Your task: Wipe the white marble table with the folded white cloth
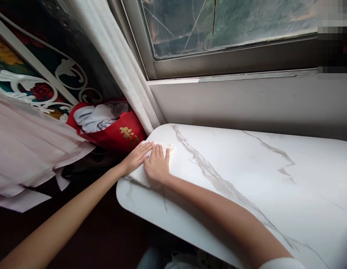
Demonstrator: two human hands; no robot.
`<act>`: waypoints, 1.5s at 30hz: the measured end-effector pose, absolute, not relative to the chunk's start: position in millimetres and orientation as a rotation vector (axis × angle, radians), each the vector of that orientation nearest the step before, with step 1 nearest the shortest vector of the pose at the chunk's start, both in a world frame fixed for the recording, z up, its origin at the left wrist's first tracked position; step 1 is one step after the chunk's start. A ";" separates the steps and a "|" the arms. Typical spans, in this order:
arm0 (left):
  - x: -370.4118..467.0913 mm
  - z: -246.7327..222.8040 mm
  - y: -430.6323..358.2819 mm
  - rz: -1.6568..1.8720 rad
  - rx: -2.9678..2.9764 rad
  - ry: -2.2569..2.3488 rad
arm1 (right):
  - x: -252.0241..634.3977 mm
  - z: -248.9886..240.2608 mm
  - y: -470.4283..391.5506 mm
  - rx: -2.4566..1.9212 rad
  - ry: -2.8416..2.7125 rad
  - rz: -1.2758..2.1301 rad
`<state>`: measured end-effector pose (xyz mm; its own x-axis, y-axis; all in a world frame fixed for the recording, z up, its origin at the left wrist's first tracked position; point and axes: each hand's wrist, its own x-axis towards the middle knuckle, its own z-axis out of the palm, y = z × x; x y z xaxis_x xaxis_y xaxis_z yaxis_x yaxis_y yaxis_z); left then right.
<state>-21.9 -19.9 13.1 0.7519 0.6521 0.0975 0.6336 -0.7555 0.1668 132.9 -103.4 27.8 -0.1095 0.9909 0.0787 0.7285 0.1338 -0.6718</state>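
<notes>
one left hand [136,157], one right hand [157,163]: both flat, unclenched, on white cloth [172,151]

Looks like a home: shown by white curtain [114,56] beside a window [232,26], marble-patterned table [246,168] below, red bag [113,139] stuffed with pale cloth [96,117] off table's left edge (plus pink fabric [36,149], near white scrollwork [68,69]).
</notes>
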 end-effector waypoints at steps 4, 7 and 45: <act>27.5 9.6 48.0 0.220 2.856 1.088 | 162.3 15.7 -42.3 -1.738 -1.818 0.400; 68.4 9.8 84.5 0.154 2.869 1.095 | 190.0 8.1 -10.2 -1.817 -1.756 0.276; 98.2 16.6 -207.8 0.324 2.992 1.006 | 267.3 6.6 -268.5 -1.516 -2.120 0.653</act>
